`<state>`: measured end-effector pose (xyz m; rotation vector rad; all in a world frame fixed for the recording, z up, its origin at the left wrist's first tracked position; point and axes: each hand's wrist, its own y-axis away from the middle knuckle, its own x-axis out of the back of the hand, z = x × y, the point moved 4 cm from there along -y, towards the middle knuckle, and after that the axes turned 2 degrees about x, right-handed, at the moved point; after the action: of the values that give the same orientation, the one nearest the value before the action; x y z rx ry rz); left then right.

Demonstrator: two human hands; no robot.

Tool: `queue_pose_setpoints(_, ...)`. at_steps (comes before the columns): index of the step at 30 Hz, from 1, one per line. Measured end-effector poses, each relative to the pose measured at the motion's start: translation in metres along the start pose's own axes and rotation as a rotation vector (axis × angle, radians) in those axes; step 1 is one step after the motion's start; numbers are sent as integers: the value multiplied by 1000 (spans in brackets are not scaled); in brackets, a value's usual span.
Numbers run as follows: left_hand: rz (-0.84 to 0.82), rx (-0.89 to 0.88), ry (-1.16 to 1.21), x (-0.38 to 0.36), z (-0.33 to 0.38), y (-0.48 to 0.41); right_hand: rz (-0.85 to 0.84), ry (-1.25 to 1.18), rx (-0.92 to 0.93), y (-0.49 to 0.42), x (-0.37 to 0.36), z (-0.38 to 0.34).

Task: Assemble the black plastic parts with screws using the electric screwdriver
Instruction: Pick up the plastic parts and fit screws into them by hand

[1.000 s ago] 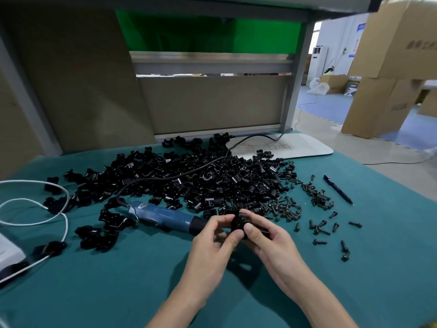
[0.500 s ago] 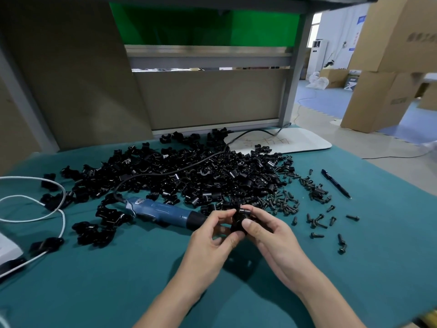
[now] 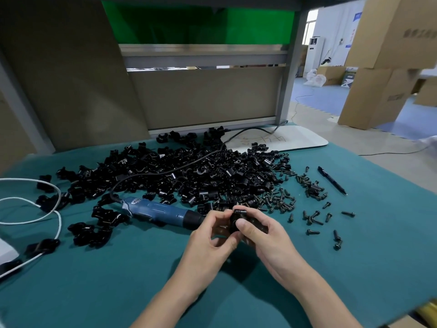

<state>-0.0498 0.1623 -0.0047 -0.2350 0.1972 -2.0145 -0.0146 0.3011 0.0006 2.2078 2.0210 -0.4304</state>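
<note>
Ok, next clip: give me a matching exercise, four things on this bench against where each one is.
1 electric screwdriver
2 pen
3 white cable
4 black part

A far right, past the loose screws
B pinched between left hand and right hand
C lying just left of both hands
D looped at the far left

Pairs: 1-C, 2-A, 3-D, 4-B

The desk (image 3: 118,280) wears a matt teal cloth, seemingly felt. The black plastic parts (image 3: 201,178) heaped toward its far edge shine glossy; the screws (image 3: 282,202) beside them are dark metal (a duller sheen). The electric screwdriver (image 3: 160,210) has a smooth blue plastic body with a black tip.
</note>
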Motion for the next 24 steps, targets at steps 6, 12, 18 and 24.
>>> queue_pose_setpoints(6,-14,-49,-121,-3,9,-2,101,-4,20,2,10,-3)
queue_pose_setpoints(12,20,-124,-687,-22,31,-55,412,-497,111,11,52,-21)
queue_pose_setpoints(18,-289,-349,-1567,-90,26,-108,603,-791,157,16,72,-21)
queue_pose_setpoints(24,-430,-417,-1846,-114,21,-125,604,-814,150,16,73,-20)
